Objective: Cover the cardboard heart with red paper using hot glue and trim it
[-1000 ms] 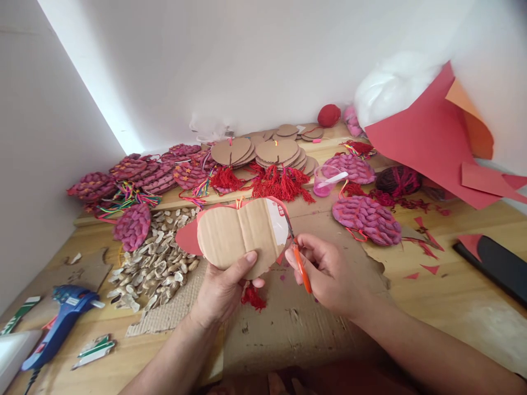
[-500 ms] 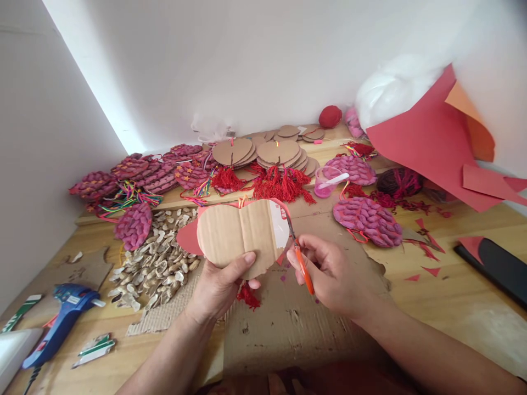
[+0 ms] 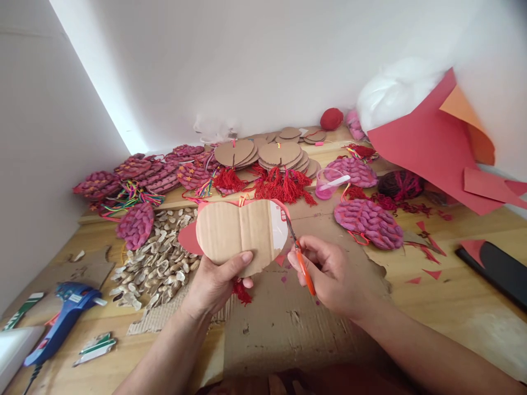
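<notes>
My left hand (image 3: 220, 277) pinches a heart-shaped piece of cardboard (image 3: 222, 230) at its lower edge, thumb on the face and fingers behind. Red paper (image 3: 189, 238) lies behind the cardboard and sticks out on the left and along the top and right edges. A yellow-orange cord loop (image 3: 244, 201) shows at the heart's notch, and a red tassel (image 3: 242, 292) hangs below my fingers. My right hand (image 3: 325, 274) is closed round the orange handles of a pair of scissors (image 3: 302, 263). The scissor blades lie against the heart's right edge, at the red paper.
Peanut shells (image 3: 164, 263) and a blue glue gun (image 3: 68, 310) lie on the left. Cardboard discs (image 3: 280, 154) with red tassels and knitted purple pieces (image 3: 368, 223) stand behind. Large red paper (image 3: 428, 131), paper scraps (image 3: 432, 274) and a black object (image 3: 498, 274) are at right.
The heart has tilted slightly and the tassel below it has swung a little left. Both hands keep nearly the same place, and the whole view has shifted slightly.
</notes>
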